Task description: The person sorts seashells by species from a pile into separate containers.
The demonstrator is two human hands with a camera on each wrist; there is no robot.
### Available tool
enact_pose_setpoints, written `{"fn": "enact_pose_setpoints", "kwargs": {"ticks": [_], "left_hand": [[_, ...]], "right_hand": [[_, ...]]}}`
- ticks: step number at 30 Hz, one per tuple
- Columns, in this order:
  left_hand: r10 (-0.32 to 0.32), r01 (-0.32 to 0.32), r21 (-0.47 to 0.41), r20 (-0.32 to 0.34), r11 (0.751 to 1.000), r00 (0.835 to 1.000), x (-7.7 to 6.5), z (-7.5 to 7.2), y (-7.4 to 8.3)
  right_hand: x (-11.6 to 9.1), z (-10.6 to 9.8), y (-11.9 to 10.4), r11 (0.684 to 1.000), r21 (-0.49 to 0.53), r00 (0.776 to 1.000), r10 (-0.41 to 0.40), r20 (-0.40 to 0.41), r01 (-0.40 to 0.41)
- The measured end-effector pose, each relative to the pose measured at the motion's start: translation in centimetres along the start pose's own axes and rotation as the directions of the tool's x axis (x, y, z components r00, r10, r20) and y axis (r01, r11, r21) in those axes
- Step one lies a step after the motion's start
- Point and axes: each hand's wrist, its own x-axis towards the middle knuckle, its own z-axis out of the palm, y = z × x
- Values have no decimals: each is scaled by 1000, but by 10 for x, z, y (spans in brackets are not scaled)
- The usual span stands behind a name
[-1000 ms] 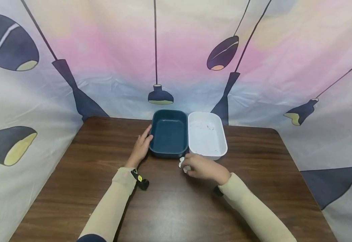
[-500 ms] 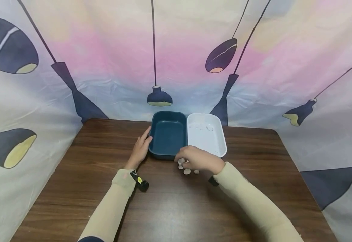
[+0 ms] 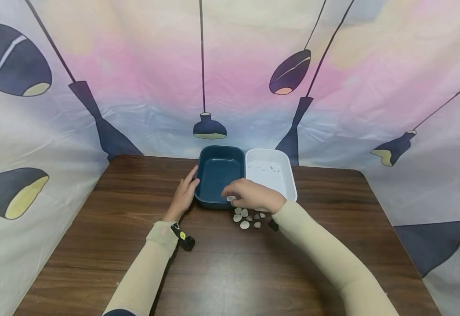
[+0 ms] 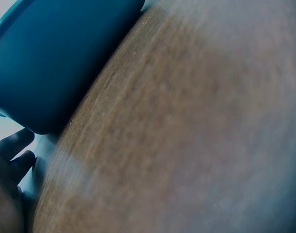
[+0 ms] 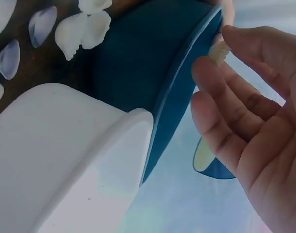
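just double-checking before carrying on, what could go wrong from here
The shell, held only by a fingertip pinch of the right hand, might slip. Being near the rim of the blue tray, it could catch there or drop outside. The loose shells lie close to that hand, which may nudge them.

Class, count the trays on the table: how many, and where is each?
2: the teal tray, beside the left hand, and the white tray, at the teal one's right.
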Motion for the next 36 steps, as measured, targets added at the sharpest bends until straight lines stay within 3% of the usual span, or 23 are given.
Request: {"fn": "enact_pose_setpoints", "kwargs": {"ticks": [15, 24, 36], "left_hand": [[-13, 13, 0, 5, 1000, 1000, -1, 1, 1], [-2, 2, -8, -12, 1000, 1000, -1, 0, 0], [14, -14, -18, -14, 1000, 1000, -1, 0, 1]], "right_hand": [[38, -2, 21, 999, -1, 999, 49, 17, -49], [65, 10, 24, 991, -117, 995, 80, 61, -72], [88, 13, 19, 967, -169, 969, 211, 126, -189]]}}
